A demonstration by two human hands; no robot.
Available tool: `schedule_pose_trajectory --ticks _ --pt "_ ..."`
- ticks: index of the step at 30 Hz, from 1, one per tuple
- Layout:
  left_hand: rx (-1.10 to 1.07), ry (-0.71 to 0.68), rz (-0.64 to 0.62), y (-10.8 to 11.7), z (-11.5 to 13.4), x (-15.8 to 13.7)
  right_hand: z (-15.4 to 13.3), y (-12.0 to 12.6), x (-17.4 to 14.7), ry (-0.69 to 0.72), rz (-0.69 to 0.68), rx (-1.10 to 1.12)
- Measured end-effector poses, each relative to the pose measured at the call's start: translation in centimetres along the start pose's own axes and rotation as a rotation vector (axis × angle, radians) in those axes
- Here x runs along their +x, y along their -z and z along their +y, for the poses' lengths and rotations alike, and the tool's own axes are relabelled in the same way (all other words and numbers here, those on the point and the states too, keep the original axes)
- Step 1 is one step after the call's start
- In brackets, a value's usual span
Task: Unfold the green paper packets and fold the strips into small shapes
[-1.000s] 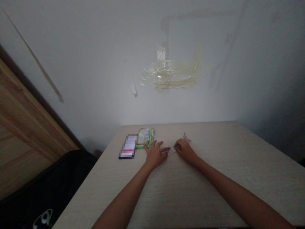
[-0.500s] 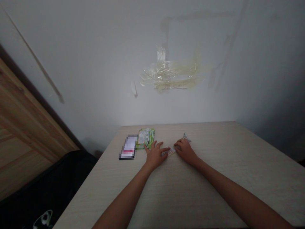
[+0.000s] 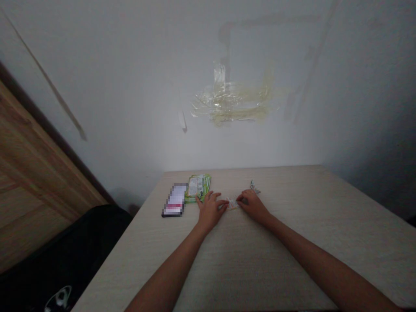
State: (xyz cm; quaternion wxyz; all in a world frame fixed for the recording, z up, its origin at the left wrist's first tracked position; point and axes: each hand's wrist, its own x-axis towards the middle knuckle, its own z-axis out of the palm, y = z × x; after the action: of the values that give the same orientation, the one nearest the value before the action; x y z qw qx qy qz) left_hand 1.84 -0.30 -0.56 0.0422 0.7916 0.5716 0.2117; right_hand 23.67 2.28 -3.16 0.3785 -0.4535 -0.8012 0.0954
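Note:
A small, pale printed piece of paper or wrapper (image 3: 232, 203) lies low over the table between my two hands. My left hand (image 3: 210, 211) has its thumb and forefinger closed at the left end of this piece, while its other fingers spread towards the green packets (image 3: 197, 187). At the right end, the fingertips of my right hand (image 3: 253, 204) pinch the piece. A small crumpled scrap (image 3: 254, 187) sits just beyond my right hand. The print is too small to read.
A phone (image 3: 174, 200) with a blurred screen lies left of the green packets on the pale wooden table (image 3: 208, 268). Behind the table rises a wall (image 3: 130, 86) with peeling clear tape (image 3: 232, 102). A black bag-like item (image 3: 74, 242) stands at the left.
My left thumb and forefinger have drawn together at the piece's left end, and the piece has turned slightly flatter across. My right hand has barely moved.

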Motion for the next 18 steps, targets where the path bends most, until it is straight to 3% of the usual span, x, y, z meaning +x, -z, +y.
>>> schedule_pose_trajectory --ticks 13,18 --pt "0.041 0.064 0.014 -0.1 0.4 0.0 -1.4 0.7 -0.1 0.042 -0.092 0.247" --pt "0.021 0.091 0.02 -0.2 0.3 0.2 -1.2 0.6 -0.1 0.033 -0.105 0.216"
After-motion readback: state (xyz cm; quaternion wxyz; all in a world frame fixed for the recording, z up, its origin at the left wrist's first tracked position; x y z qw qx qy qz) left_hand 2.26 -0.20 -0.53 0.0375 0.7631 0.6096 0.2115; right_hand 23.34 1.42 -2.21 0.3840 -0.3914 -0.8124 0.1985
